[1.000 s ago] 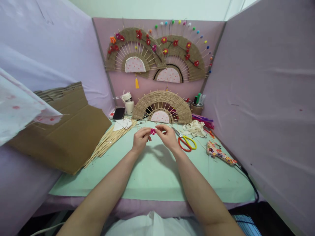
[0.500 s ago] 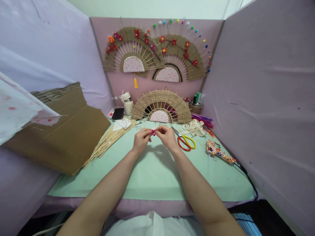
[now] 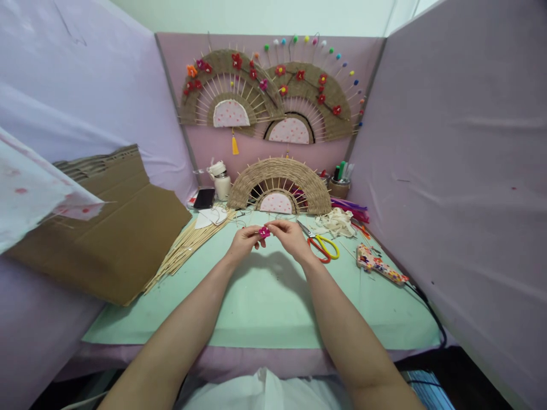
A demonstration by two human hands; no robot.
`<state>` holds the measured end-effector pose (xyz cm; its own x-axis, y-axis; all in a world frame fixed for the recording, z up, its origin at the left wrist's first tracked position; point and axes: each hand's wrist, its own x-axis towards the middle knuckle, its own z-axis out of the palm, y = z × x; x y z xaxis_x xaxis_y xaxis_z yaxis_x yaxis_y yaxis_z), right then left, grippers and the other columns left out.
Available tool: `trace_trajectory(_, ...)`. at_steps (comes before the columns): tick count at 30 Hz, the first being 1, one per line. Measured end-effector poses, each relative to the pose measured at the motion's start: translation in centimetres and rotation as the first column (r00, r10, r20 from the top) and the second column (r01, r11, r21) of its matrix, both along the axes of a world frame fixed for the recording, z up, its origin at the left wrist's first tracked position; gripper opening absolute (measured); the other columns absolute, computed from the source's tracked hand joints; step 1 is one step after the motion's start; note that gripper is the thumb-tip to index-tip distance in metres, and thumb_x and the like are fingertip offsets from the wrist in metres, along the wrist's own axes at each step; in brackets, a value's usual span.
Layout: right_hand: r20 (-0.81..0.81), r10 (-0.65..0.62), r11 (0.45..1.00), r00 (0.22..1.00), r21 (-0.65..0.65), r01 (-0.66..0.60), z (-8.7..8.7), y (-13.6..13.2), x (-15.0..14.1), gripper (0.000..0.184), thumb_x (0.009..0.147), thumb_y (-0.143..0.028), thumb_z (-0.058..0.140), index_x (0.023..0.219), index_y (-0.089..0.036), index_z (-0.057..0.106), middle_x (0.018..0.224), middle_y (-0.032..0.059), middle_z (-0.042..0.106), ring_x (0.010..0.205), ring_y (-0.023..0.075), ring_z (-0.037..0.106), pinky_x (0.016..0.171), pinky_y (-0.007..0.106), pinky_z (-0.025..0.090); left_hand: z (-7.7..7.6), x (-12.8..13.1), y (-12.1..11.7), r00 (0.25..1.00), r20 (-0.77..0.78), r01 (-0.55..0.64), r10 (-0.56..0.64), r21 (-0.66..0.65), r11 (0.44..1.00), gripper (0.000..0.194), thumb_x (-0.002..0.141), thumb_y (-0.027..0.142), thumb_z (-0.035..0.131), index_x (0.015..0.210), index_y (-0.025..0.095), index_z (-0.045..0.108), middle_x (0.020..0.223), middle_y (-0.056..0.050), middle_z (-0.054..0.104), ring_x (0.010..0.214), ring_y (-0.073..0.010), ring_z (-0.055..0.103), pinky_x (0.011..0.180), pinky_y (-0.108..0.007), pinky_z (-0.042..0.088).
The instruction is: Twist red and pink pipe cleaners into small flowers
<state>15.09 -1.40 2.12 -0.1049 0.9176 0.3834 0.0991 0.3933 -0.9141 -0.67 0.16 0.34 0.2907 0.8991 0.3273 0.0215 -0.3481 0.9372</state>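
A small pink flower-like piece (image 3: 264, 232) is pinched between both my hands above the green mat (image 3: 265, 302). My left hand (image 3: 243, 244) grips it from the left with curled fingers. My right hand (image 3: 291, 239) pinches it from the right. Just behind them stands a woven straw fan (image 3: 280, 185) with a pink dotted centre, leaning at the back of the mat. The flower's underside is hidden by my fingers.
Red-and-yellow scissors (image 3: 322, 247) and a patterned glue gun (image 3: 378, 265) with its black cord lie right of my hands. A bundle of bamboo sticks (image 3: 188, 245) and brown cardboard (image 3: 102, 239) lie left. Two decorated fans (image 3: 273, 94) hang on the back wall. A pen cup (image 3: 341, 185) and jar (image 3: 222, 182) stand at the back.
Both hands stayed together on the pink piece, with small finger shifts; it sits slightly lower and turned. The view drifted a little.
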Motion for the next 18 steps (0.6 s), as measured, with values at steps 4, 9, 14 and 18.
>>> trace_trajectory(4,0.059,0.022,0.999,0.998,-0.032,-0.020,-0.1,0.1,0.3,0.020,0.072,-0.031,0.059,0.079,-0.015,0.069,0.077,0.0043,0.069,0.070,0.0140,0.060,0.068,0.027,0.046,-0.2,-0.1,0.1,0.994,-0.080,0.067,-0.070,-0.034,0.997,0.023,0.072,0.038,0.063,0.071,0.015,0.067,0.060,-0.001,0.059,0.050,-0.0084,0.051,0.046,-0.020,0.039)
trace_trajectory(9,0.150,0.011,0.999,0.989,-0.042,-0.005,-0.6,0.4,0.8,0.016,0.069,-0.026,0.058,0.075,-0.015,0.069,0.072,0.0030,0.068,0.065,0.0128,0.059,0.063,0.024,0.045,-0.8,-0.5,0.7,0.979,-0.151,0.121,-0.135,-0.095,0.988,0.029,0.070,0.043,0.064,0.074,0.014,0.067,0.053,0.000,0.055,0.047,-0.0080,0.046,0.044,-0.020,0.034)
trace_trajectory(14,0.204,-0.052,0.998,0.978,-0.021,0.058,-1.0,0.6,0.7,0.015,0.068,-0.027,0.058,0.071,-0.015,0.066,0.065,0.0012,0.065,0.059,0.0109,0.055,0.056,0.022,0.041,-1.4,-0.7,1.1,0.976,-0.124,0.155,-0.178,-0.172,0.973,0.036,0.069,0.048,0.064,0.078,0.013,0.063,0.050,0.003,0.048,0.045,-0.0062,0.039,0.044,-0.019,0.028)
trace_trajectory(18,0.187,-0.068,0.997,0.980,-0.015,0.072,-0.7,0.5,0.6,0.017,0.070,-0.029,0.057,0.072,-0.014,0.067,0.065,0.0012,0.064,0.059,0.0109,0.053,0.056,0.022,0.040,-1.3,-0.7,1.0,0.979,-0.068,0.177,-0.193,-0.192,0.965,0.037,0.069,0.050,0.064,0.077,0.014,0.060,0.047,0.006,0.039,0.043,-0.0051,0.032,0.043,-0.020,0.022)
